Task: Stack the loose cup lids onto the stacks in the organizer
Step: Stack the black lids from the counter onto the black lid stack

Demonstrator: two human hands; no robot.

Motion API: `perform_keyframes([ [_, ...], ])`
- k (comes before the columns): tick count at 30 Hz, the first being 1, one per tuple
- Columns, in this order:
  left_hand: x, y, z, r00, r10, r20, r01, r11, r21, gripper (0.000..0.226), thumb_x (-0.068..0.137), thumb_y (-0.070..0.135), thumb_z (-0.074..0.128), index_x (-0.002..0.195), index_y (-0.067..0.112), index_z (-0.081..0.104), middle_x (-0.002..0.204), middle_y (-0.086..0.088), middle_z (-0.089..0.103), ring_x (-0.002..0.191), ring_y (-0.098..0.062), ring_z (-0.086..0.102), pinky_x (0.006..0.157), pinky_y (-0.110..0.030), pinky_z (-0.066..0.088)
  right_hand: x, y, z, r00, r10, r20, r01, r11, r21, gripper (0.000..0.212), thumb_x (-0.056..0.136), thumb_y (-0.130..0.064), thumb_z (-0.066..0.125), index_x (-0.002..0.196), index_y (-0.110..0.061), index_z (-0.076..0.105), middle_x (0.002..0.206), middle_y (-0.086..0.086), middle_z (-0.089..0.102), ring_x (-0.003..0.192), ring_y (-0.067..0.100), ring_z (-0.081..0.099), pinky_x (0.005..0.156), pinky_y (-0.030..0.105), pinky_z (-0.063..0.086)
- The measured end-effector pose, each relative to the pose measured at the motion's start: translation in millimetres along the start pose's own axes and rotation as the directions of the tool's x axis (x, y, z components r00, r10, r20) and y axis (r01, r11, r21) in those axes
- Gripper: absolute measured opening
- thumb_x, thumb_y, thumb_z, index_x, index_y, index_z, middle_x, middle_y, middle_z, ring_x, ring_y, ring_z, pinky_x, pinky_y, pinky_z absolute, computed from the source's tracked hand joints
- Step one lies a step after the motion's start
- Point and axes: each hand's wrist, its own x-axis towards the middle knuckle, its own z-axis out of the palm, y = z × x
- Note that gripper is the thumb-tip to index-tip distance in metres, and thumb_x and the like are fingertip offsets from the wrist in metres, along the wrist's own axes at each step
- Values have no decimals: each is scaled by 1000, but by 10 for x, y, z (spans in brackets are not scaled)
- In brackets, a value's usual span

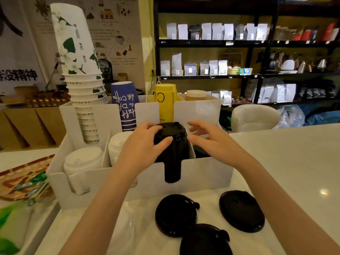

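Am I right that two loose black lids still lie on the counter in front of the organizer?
Not quite: the head view shows three loose black lids on the counter in front of the organizer, not two.

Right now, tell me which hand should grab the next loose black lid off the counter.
Probably the right hand: it hovers open and free, and a loose black lid lies below its forearm. The left hand rests on the black lid stack in the organizer.
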Motion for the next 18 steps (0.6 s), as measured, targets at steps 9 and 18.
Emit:
perform_keyframes([
  [9,-153,390,59,976,172,-132,-183,980,-79,39,83,33,54,118,16,53,122,-5,53,113,-19,45,89,-23,31,-719,404,-389,981,179,-82,-186,979,-90,25,86,-26,53,110,-21,60,103,3,68,93,16,63,90,34,49],
  [18,-553,833,746,909,229,349,-152,960,-233,50,83,44,50,128,24,42,132,3,50,117,-11,45,95,-25,36,-1166,803,-454,901,433,31,-416,881,-224,28,84,-28,57,109,-18,63,113,3,65,94,15,58,78,23,42],
])
